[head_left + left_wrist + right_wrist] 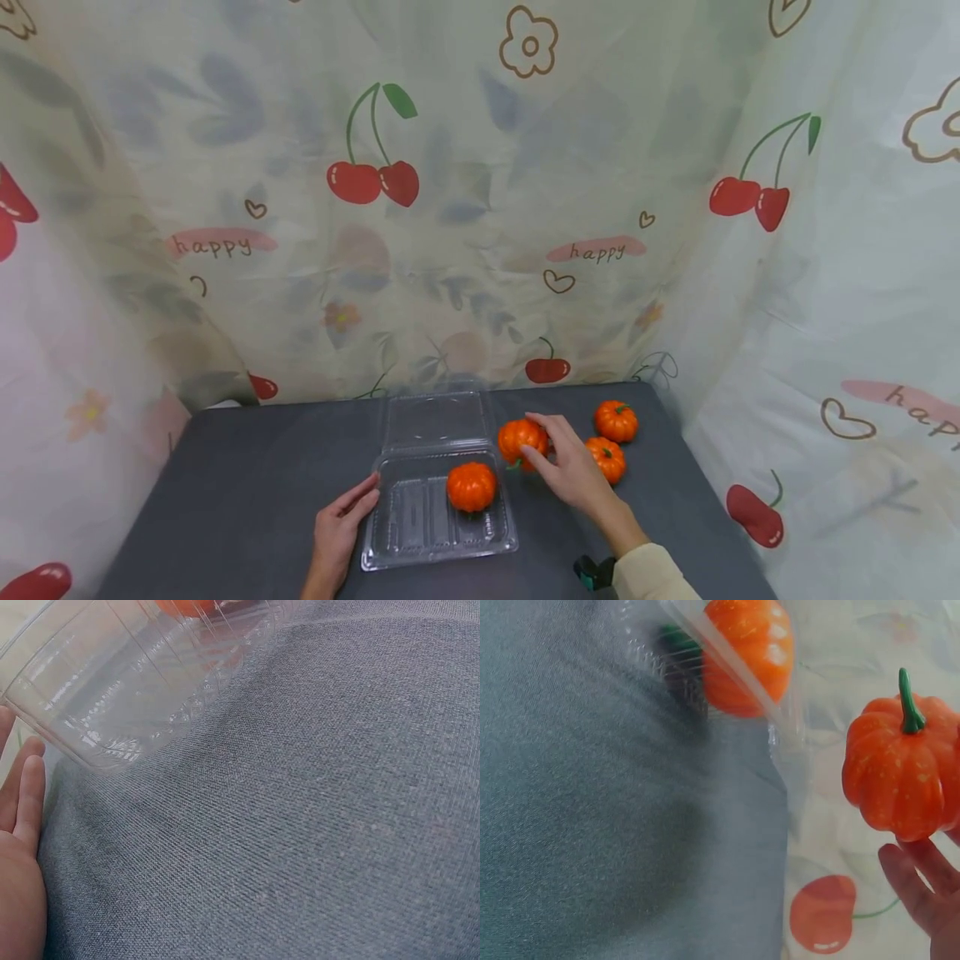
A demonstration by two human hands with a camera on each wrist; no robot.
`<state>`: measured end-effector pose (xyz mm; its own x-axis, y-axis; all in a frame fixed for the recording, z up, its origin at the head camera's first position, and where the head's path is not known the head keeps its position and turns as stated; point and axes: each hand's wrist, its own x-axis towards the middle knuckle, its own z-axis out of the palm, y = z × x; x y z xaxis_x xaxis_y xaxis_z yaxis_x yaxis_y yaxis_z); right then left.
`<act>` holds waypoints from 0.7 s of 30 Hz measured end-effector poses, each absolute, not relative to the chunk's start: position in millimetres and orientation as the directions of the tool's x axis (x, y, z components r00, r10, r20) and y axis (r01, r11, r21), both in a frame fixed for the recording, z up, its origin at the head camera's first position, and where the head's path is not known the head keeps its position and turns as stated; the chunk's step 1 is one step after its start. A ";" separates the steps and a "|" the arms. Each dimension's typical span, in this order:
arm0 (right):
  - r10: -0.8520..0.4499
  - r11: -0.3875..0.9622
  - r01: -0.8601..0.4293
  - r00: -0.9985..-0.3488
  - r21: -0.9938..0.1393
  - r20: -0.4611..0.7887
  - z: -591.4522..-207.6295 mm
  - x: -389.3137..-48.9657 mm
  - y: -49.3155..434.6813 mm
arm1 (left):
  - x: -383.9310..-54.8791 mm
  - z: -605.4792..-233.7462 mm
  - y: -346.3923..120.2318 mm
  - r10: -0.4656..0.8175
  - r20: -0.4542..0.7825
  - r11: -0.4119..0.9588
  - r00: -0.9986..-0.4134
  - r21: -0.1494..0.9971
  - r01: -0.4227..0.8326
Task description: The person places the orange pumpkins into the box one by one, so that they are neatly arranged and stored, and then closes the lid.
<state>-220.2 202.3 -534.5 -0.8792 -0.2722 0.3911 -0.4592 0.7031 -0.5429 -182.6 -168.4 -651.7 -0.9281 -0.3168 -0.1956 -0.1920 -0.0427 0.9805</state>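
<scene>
- At the lower centre of the head frame, a clear plastic container [408, 517] lay on the dark grey worktop [247, 492], its lid [435, 417] folded open towards the cloth backdrop [450, 125].
- Inside the container, right half: one orange pumpkin [471, 487], seated on the ribbed base.
- Left of the container, in the lower part of the head frame: the left hand [337, 533], touching the container's left edge. Fingers were extended, not curled round it; the left wrist frame showed them straight, at its left border.
- Right of the container, lower right of centre: the right hand [573, 467]. Its thumb and fingers gripped the held pumpkin [517, 437], located just beside the container's upper right corner. Height above the worktop could not be told.
- At the right border of the right wrist frame, the held pumpkin showed its green stem pointing up the frame.
- Beyond the right hand, lower right of the head frame: an upper pumpkin [617, 421] and a lower pumpkin [607, 461], near each other, the lower one partly covered by the hand.
- Bottom right of centre: a pale sleeve [652, 573] on the right arm.
</scene>
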 end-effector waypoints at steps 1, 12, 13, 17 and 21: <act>-0.284 0.696 -0.470 -0.875 -0.543 0.392 -533.0 -220.0 201.6 | -182.6 -651.5 -167.9 -0.318 -0.198 -0.046 -0.927 0.980 -0.194; -0.389 0.625 -0.554 -0.832 -0.550 0.396 -532.3 -216.2 190.0 | -183.9 -651.3 -167.1 -0.324 -0.201 -0.050 -0.925 0.979 -0.196; -0.395 0.619 -0.561 -0.827 -0.549 0.401 -532.5 -215.8 189.1 | -184.0 -651.5 -167.1 -0.324 -0.203 -0.051 -0.924 0.979 -0.197; -0.407 0.605 -0.575 -0.818 -0.551 0.406 -534.0 -214.6 185.8 | -183.5 -652.7 -166.9 -0.326 -0.195 -0.063 -0.925 0.981 -0.185; -0.436 0.581 -0.608 -0.794 -0.542 0.423 -535.8 -212.8 182.0 | -182.3 -653.8 -166.5 -0.329 -0.172 -0.081 -0.928 0.985 -0.154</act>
<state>-212.8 182.0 -535.8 -0.7942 -0.4362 0.4231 -0.6076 0.5809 -0.5416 -182.3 -166.5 -653.8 -0.9285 -0.3291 -0.1720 -0.1537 -0.0808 0.9848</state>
